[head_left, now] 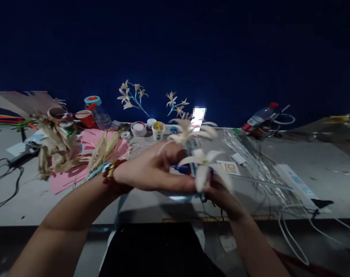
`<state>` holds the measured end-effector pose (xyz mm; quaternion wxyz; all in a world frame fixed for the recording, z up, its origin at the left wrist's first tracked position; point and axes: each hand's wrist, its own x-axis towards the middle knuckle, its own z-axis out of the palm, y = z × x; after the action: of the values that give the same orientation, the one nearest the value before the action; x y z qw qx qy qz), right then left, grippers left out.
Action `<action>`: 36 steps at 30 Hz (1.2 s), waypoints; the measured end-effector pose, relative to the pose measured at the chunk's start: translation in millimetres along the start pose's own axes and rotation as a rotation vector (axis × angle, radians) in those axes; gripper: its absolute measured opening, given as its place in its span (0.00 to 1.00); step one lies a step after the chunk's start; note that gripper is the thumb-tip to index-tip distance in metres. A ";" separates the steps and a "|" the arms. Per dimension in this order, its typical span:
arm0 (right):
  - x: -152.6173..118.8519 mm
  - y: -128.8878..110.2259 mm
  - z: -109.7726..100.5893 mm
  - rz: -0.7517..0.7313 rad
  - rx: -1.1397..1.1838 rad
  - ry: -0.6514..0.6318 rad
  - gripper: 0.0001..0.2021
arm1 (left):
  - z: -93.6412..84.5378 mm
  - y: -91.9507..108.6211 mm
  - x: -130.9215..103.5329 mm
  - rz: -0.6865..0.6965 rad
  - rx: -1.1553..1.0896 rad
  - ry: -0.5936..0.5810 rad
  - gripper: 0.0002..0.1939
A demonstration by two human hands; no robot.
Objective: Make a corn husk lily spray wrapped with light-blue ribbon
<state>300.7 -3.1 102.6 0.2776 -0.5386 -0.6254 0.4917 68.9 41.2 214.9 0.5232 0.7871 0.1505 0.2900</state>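
Pale artificial flowers (202,163) on a light blue stem stand between my hands, a little right of the middle. My left hand (160,167), with a red and gold bracelet at the wrist, reaches across to the stem, its thumb and fingers closed on it. Behind the lower bloom, my right hand (221,192) is closed at the stem's lower part; petals hide most of its fingers. A dark blue object (182,168) shows between the hands, too blurred to name. The nearer petals are smeared by motion.
Dried husks (58,154) lie on pink paper (59,182) at the left. Two flower sprays (139,100) stand at the back, near white tubs (139,129) and a bright phone (198,117). On the right are a tilted bottle (258,117), clear-wrapped rods (257,165) and a power strip (297,184).
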 end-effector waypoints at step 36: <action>-37.1 8.8 0.4 -0.010 -0.062 0.022 0.24 | 25.4 -108.2 -41.6 -0.385 -0.409 0.473 0.07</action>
<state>313.7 -38.9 101.2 0.2701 -0.5492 -0.6398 0.4648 58.9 44.0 96.6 0.6656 0.5346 0.3515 0.3842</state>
